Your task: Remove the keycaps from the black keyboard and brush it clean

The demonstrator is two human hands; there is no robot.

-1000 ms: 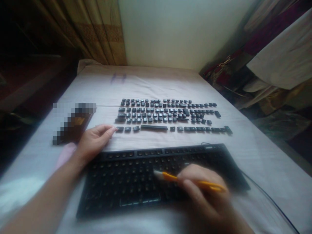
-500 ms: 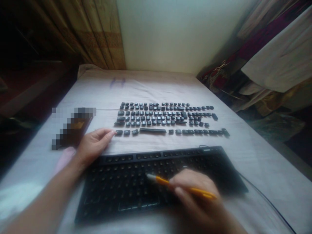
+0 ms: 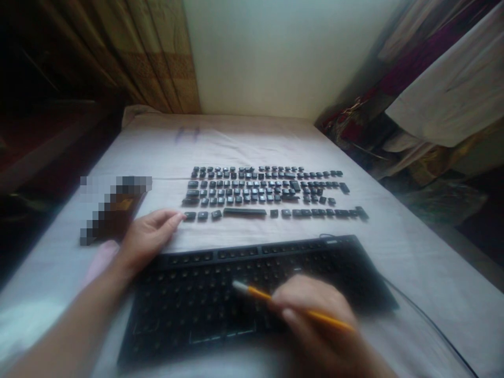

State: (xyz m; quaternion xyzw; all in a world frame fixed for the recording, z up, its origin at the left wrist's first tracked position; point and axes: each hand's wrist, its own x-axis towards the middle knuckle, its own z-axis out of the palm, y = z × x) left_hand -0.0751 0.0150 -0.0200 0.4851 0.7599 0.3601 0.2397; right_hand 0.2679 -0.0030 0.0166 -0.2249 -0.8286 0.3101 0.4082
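Note:
A black keyboard frame (image 3: 220, 257) with its keycaps removed lies on a white sheet in front of me. My right hand (image 3: 311, 315) is closed around a thin orange brush (image 3: 255, 294), whose pale tip rests on the middle of the frame. My left hand (image 3: 147, 236) lies at the frame's upper left corner, fingers loosely extended and holding nothing, the fingertips near the lowest row of keycaps. Several rows of loose black keycaps (image 3: 263, 191) are laid out on the sheet beyond the frame, including a long space bar (image 3: 244, 211).
A dark, pixelated object (image 3: 114, 210) lies left of my left hand. A black cable (image 3: 433, 325) runs from the frame's right side toward the near right. Curtains hang at the back left; piled fabric and clutter line the right edge of the bed.
My right hand has slid the brush leftward across the frame. My left hand has stayed at the corner. The view has shifted slightly.

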